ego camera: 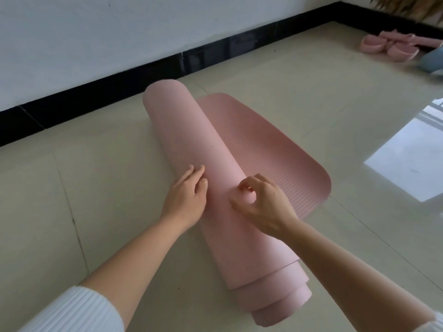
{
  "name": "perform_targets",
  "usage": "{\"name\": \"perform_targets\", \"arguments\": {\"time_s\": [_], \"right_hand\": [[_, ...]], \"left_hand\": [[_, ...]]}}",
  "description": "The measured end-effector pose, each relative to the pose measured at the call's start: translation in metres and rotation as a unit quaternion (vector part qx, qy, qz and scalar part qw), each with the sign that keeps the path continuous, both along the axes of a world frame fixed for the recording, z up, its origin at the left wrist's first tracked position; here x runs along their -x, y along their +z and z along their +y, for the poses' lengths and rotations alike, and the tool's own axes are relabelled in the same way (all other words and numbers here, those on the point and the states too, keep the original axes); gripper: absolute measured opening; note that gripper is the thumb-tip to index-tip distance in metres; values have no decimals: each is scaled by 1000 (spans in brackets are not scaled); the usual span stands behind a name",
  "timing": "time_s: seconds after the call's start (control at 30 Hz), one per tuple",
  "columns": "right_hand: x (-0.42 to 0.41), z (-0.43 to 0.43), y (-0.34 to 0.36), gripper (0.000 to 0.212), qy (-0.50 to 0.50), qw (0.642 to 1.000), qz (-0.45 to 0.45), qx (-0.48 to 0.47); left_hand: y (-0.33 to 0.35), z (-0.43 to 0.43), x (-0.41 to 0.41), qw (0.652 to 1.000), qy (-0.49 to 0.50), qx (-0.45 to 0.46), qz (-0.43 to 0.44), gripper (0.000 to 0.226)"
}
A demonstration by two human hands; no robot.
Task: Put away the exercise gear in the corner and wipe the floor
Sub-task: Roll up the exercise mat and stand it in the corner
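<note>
One pink mat (211,149) lies on the tiled floor (72,188), almost fully rolled, with a short flat end spread at its right. The left hand (187,195) rests with nearly straight fingers against the roll's left side. The right hand (263,204) touches the top with half-bent fingertips and grips nothing. Pink slippers (393,45) lie well apart.

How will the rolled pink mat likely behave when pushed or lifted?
The pink mat is a round roll on glossy floor tiles, so it probably rolls easily. Its thick foam layers look light and soft. The loose flap may let it unroll when lifted.
</note>
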State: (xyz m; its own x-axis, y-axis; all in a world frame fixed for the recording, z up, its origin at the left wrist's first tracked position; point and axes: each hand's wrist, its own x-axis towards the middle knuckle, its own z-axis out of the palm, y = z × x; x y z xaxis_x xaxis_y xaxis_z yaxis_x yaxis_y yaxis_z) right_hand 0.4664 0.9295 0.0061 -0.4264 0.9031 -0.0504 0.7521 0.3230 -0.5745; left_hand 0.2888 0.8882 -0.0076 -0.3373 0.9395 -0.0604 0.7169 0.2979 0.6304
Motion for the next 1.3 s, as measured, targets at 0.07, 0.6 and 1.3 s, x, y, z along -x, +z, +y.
{"name": "perform_targets", "arguments": {"time_s": [0.07, 0.6, 1.3], "right_hand": [[-11, 12, -5, 56, -10, 999, -46, 27], [-77, 120, 10, 49, -107, 986, 19, 123], [-136, 221, -13, 72, -159, 956, 37, 243]], "left_hand": [[5, 14, -3, 999, -42, -8, -18, 46], [-4, 109, -49, 992, -60, -92, -66, 55], [-50, 178, -132, 800, 106, 170, -566, 53]]}}
